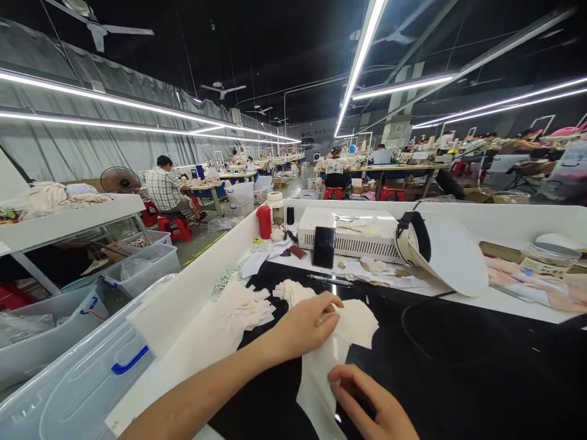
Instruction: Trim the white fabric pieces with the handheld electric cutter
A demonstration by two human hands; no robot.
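Left hand [312, 324] bent over cream piece [360, 324] at its 3 o'clock; can't tell if pinching. Right hand [373, 403] at 5, thumb and finger curled by pale strip [318, 382], grip unclear. Probably best: strip flat on black worktop [440, 366], light tension toward 6.

Our left grip [308, 322] is a bare hand with slender fingers, and the wrist [274, 343] and forearm [211, 389] behind it are bare as far as we see. Our right grip [389, 406] is bare too, slim-fingered and rounded across the knuckles.
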